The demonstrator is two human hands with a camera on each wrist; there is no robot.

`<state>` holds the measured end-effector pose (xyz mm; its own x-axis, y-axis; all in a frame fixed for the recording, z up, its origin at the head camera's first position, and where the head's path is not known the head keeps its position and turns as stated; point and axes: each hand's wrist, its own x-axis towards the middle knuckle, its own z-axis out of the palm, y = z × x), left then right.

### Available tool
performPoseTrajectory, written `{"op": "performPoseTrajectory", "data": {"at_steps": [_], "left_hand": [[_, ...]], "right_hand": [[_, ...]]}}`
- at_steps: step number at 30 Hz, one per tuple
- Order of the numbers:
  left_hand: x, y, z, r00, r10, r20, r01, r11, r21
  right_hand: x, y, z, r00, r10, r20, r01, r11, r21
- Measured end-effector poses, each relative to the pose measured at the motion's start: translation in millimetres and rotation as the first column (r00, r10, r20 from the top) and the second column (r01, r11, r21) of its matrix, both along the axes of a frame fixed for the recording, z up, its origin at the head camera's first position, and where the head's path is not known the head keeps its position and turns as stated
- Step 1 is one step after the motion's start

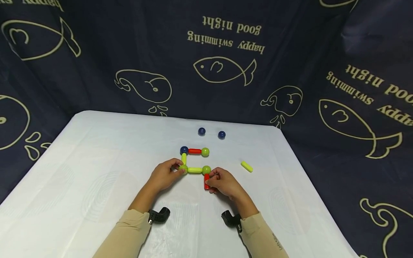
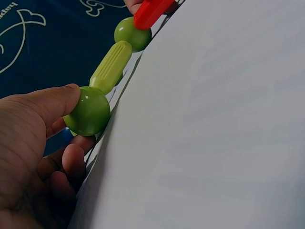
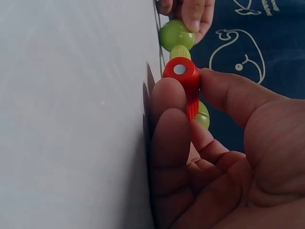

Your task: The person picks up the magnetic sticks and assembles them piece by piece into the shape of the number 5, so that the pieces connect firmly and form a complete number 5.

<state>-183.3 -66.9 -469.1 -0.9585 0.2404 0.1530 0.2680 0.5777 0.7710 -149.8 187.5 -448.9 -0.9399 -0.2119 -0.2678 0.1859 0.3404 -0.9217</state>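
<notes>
Pinching red rod (image 1: 206, 179), right hand (image 1: 225, 183) nearer; rod's long axis runs away from the person, far end against a green ball (image 1: 207, 169) just beyond that grip. Leftward, left hand (image 1: 164, 175) clasps the corner ball (image 1: 184, 170), a yellow-green rod (image 1: 195, 170) between balls.

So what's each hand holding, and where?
The right hand pinches the nearer red stick near its free end; the left hand, a green ball by its sides.
</notes>
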Motion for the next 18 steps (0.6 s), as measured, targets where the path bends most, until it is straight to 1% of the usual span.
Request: {"op": "performPoseTrajectory", "data": {"at_steps": [10, 18], "left_hand": [[-1.3, 0.0, -1.8, 1.0, -0.001, 0.004, 0.001, 1.0, 0.0], [-0.9, -0.4, -0.4, 1.0, -0.001, -0.002, 0.001, 1.0, 0.005]], "right_hand": [[-0.5, 0.0, -0.7, 1.0, -0.002, 0.014, 0.002, 1.0, -0.008], [-0.7, 0.2, -0.5, 1.0, -0.006, 0.01, 0.006, 1.0, 0.0]]}}
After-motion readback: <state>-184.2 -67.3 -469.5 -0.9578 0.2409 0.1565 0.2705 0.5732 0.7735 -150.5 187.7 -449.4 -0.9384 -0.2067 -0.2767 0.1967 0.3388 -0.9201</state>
